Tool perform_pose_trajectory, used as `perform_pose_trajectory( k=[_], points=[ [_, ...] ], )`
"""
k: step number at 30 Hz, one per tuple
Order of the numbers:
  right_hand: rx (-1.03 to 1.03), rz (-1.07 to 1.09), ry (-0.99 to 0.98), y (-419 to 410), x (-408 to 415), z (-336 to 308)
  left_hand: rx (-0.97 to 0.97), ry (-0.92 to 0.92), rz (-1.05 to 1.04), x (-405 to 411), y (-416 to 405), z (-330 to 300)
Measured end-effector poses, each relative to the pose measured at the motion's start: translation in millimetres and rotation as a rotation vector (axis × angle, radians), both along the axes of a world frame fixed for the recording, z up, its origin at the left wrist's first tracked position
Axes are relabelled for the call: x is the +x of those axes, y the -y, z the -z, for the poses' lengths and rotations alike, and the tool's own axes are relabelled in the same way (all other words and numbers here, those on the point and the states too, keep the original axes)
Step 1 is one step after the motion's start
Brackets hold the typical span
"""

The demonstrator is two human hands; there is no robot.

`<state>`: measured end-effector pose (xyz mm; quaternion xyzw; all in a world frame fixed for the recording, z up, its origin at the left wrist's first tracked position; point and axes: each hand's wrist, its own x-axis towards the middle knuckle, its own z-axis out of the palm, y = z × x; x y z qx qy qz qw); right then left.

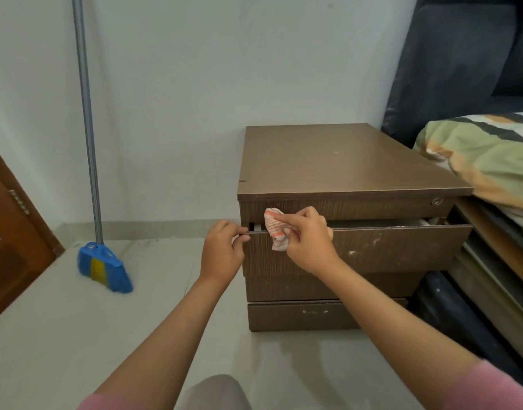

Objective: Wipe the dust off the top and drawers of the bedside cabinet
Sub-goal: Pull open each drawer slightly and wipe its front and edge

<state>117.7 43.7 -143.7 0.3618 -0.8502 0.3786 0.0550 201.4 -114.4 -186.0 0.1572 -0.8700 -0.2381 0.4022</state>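
The bedside cabinet (352,161) stands right of centre in the frame, its second drawer (387,247) pulled slightly out. The left hand (223,247) pinches that drawer's left corner; the right hand (309,241) clamps a striped cloth (275,230) against its top edge. The drawer step seems underway; next, sweep the cloth rightward along the speckled front.

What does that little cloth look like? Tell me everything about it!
The cloth is small, white with orange-red stripes, soft and crumpled into a bunch. The right hand pinches it and presses it on the top edge of the open drawer, near the left corner. Part of it hangs down the drawer's front.
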Motion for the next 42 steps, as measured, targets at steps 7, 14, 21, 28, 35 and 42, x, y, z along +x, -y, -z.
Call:
perform_pose_trajectory(
  k=[7,14,21,28,35,42],
  points=[
    [0.089,0.122,-0.091,35,27,6,0.015,0.012,0.004,8,-4,-5],
    [0.048,0.316,-0.085,29,28,15,0.03,0.007,0.002,8,-6,-4],
    [0.016,0.475,-0.004,11,18,13,0.044,-0.001,-0.009,8,-7,-4],
    [-0.004,0.608,0.037,-18,-2,11,0.053,-0.013,-0.01,8,-8,-3],
    [-0.018,0.696,0.079,-47,-23,8,0.035,-0.014,-0.019,8,-8,-2],
    [-0.02,0.77,0.108,-75,-46,9,0.029,-0.042,-0.019,7,-7,-2]
  ],
)
